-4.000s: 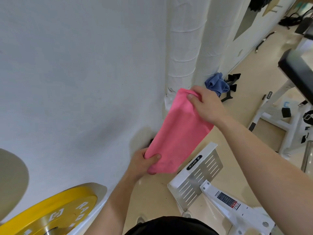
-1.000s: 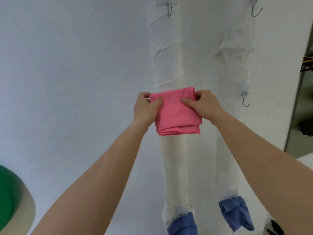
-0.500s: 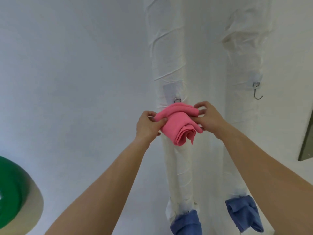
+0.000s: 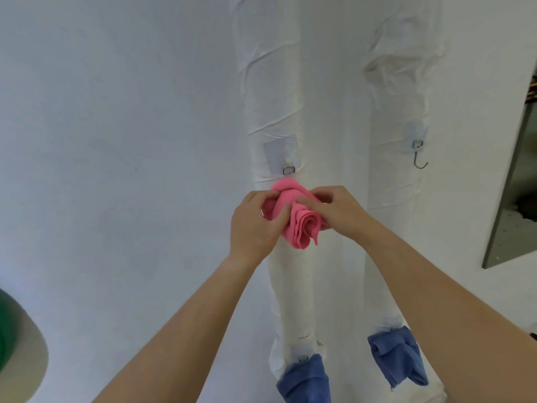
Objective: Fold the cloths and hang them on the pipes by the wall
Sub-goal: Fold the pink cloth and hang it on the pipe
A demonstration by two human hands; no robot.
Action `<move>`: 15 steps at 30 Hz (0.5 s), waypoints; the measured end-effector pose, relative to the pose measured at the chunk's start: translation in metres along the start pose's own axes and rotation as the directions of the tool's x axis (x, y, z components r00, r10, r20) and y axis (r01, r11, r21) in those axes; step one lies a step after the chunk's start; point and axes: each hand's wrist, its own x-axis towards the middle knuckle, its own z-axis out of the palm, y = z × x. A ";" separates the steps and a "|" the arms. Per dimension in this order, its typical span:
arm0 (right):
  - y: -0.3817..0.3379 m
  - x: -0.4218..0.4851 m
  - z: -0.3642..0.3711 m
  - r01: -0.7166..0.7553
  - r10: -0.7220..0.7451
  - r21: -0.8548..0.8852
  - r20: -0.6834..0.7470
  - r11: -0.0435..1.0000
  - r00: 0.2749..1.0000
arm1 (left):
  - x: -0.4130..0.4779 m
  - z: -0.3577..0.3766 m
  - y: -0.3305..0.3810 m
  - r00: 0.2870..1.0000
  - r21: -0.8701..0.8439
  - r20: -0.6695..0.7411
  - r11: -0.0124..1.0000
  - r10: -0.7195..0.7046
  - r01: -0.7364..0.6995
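Observation:
A folded pink cloth [image 4: 302, 225] is bunched against the left white wrapped pipe [image 4: 270, 97], just below that pipe's metal hook mount [image 4: 288, 169]. My left hand [image 4: 255, 225] grips the cloth's left side. My right hand [image 4: 337, 210] pinches its right side and top. The hook itself is hidden behind the cloth. The right wrapped pipe [image 4: 398, 82] carries a bare metal hook [image 4: 420, 159].
A blue cloth [image 4: 305, 382] hangs low on the left pipe and another blue cloth [image 4: 398, 359] low on the right pipe. A green and beige disc [image 4: 17, 344] sits at the lower left edge. A grey panel edge [image 4: 511, 199] stands at the right.
Both hands raised the pink cloth to the left pipe, bunched its flat fold together and now press it in just under the hook mount.

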 end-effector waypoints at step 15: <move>0.009 0.004 0.013 0.071 -0.124 -0.298 -0.165 0.952 0.978 | 0.014 -0.010 -0.006 0.996 -0.074 0.086 0.997 -0.022 0.029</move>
